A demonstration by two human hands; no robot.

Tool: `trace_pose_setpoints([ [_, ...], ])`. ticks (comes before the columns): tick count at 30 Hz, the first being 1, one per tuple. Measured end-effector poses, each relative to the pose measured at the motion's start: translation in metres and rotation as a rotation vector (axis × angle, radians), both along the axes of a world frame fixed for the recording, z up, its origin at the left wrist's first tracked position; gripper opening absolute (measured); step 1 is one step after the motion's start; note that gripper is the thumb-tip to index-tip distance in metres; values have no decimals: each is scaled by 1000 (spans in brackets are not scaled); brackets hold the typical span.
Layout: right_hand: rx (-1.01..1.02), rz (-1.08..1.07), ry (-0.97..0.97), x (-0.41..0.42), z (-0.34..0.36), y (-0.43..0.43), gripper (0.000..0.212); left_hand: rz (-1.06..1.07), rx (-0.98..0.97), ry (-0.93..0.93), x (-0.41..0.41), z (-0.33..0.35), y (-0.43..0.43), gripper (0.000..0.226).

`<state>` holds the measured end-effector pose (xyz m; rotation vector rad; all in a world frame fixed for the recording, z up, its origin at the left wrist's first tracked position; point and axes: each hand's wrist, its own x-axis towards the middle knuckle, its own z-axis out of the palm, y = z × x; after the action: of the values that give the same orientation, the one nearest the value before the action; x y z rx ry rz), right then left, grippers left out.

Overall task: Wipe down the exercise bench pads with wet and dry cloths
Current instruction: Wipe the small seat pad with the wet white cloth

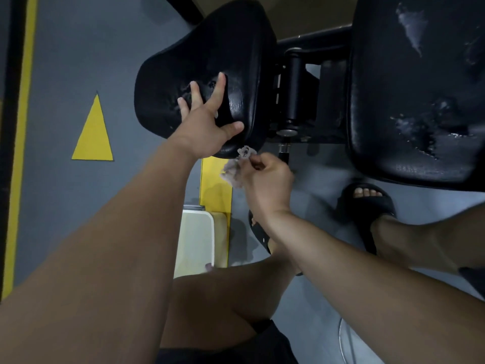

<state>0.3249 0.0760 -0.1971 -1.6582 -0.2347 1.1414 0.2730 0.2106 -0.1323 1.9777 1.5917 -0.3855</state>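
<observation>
A black padded seat pad (236,53) fills the upper middle, with damp smears near its centre. My left hand (207,119) lies flat on it with fingers spread and the thumb along the pad's near edge. Just below that edge my right hand (265,179) grips a small crumpled grey cloth (236,166), which sticks out to the left of the fist. The larger black back pad (414,88) stands at the right, streaked with wet patches.
A black metal hinge and frame (294,90) joins the two pads. The grey floor carries a yellow triangle (93,132) and yellow lines. A white container (194,240) stands by my knee. My feet in black sandals (367,203) are under the back pad.
</observation>
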Motion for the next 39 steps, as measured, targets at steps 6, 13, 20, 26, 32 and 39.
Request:
trace_pose_setpoints([
  [6, -66, 88, 1, 4, -7, 9, 14, -1, 25, -28, -4, -3, 2, 93],
  [13, -115, 101, -158, 0, -19, 20, 26, -6, 63, -37, -11, -11, 5, 93],
  [20, -76, -6, -267, 13, -22, 17, 8, -7, 68, -47, -11, -11, 5, 93],
  [26, -68, 46, -363, 31, -14, 24, 14, -9, 77, -51, -9, -11, 4, 94],
  [32, -76, 61, -392, 41, -8, 42, 25, 1, 58, -37, -7, -9, 5, 95],
  [39, 1, 44, -456, 94, -1, 97, 13, -13, 29, 32, -2, -4, 9, 99],
])
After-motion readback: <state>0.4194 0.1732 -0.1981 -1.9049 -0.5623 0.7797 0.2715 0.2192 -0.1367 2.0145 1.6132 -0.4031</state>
